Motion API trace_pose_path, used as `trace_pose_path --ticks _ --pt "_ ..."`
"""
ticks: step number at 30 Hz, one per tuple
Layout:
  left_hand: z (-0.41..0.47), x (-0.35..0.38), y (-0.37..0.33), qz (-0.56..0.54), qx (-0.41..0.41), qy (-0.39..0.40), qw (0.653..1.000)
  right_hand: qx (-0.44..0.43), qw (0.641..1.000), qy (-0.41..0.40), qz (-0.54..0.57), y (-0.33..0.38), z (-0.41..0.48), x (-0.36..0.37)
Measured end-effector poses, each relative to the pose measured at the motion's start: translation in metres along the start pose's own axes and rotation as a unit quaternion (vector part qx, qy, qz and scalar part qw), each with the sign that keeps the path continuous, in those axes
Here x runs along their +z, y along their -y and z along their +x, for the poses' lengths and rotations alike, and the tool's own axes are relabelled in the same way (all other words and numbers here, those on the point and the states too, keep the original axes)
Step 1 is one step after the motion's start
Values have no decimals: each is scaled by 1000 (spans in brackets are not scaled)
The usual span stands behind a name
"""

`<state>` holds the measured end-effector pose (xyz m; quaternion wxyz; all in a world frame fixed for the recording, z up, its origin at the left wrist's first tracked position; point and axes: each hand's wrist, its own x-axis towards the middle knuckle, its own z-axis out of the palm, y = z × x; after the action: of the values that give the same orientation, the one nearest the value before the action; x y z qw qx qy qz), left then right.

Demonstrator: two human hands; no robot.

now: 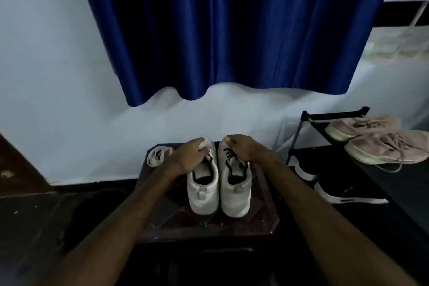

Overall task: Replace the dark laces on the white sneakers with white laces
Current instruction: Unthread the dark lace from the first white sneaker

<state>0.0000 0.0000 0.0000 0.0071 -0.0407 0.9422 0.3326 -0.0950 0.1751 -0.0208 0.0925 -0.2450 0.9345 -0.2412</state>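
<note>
Two white sneakers stand side by side on a small dark table (209,227), heels toward me. My left hand (188,154) lies over the front of the left sneaker (203,189), fingers curled around its upper. My right hand (245,148) grips the front of the right sneaker (235,193), whose dark laces (231,157) show beside my fingers. The left sneaker's dark laces are mostly hidden under my hand. A bundle of white laces (159,155) lies on the table's far left corner.
A black shoe rack (334,116) stands to the right, with pink sneakers (380,141) on top and black sneakers (343,190) below. A blue curtain (232,30) hangs against the pale wall behind the table.
</note>
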Motion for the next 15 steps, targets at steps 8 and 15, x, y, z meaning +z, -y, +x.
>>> trace_pose_path --ticks 8,15 --pt "-24 8 2 -11 -10 -14 1000 37 997 -65 -5 2 -19 14" --pt "-27 19 9 -5 -20 -39 999 37 995 -87 15 -1 -22 29"
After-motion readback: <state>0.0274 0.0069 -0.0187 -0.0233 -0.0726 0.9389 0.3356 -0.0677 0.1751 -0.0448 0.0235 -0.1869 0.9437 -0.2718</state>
